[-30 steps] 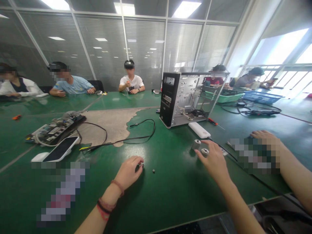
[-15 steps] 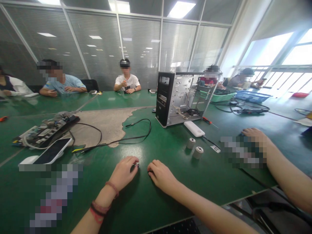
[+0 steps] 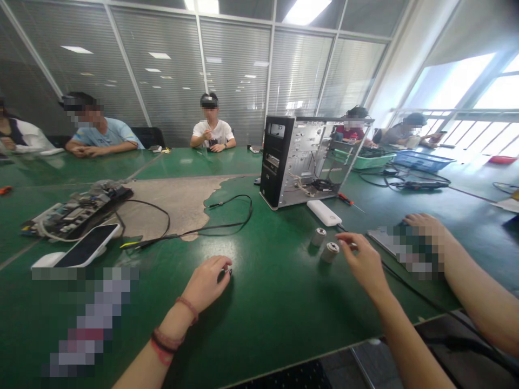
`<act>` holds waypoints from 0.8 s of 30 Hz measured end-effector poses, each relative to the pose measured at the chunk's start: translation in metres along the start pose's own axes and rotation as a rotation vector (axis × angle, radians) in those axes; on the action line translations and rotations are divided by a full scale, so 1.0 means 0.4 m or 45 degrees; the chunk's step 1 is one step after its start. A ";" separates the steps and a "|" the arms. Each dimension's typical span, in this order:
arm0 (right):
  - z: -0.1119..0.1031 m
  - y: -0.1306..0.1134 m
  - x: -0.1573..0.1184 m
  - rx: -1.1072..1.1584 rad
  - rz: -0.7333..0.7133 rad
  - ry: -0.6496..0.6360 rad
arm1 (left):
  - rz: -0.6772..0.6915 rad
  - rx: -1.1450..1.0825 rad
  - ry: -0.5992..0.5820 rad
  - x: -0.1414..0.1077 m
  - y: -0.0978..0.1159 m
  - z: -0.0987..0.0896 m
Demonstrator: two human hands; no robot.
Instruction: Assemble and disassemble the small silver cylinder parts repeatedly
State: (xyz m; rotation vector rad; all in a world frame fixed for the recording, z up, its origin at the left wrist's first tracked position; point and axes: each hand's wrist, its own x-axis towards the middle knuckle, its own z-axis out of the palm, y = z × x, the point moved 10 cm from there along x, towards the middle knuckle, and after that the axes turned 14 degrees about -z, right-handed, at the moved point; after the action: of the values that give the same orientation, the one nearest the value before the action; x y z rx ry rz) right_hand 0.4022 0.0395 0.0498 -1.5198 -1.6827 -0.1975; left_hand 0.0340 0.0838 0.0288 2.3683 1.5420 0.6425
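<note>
My left hand rests on the green table with its thumb and forefinger pinched together. A small dark object shows at its fingertips, too small to name. Two grey metal cylinders with dark marks on top stand side by side: the nearer cylinder and the farther cylinder. My right hand is just right of the nearer cylinder, fingers apart, with nothing seen in them. Whether a fingertip touches the cylinder I cannot tell.
Another person's hand lies at the right. An open computer case, white power bank and screwdriver stand beyond the cylinders. Leftward are a phone on a white stand, circuit parts and a black cable.
My right hand has moved right from beside my left hand to the cylinders, and its fingers have opened. My left hand has hardly moved.
</note>
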 end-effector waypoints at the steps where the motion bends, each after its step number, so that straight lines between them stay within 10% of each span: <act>1: -0.001 0.015 -0.001 -0.009 0.006 -0.009 | -0.003 0.000 -0.002 0.000 0.000 0.000; 24: 0.049 0.090 0.038 0.053 0.073 -0.069 | -0.015 0.005 0.004 0.004 -0.005 -0.001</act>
State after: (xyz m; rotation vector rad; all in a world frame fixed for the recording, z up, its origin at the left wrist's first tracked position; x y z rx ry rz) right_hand 0.4259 0.0721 0.0329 -1.5531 -1.6731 -0.0912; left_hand 0.0330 0.0860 0.0285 2.3609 1.5585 0.6411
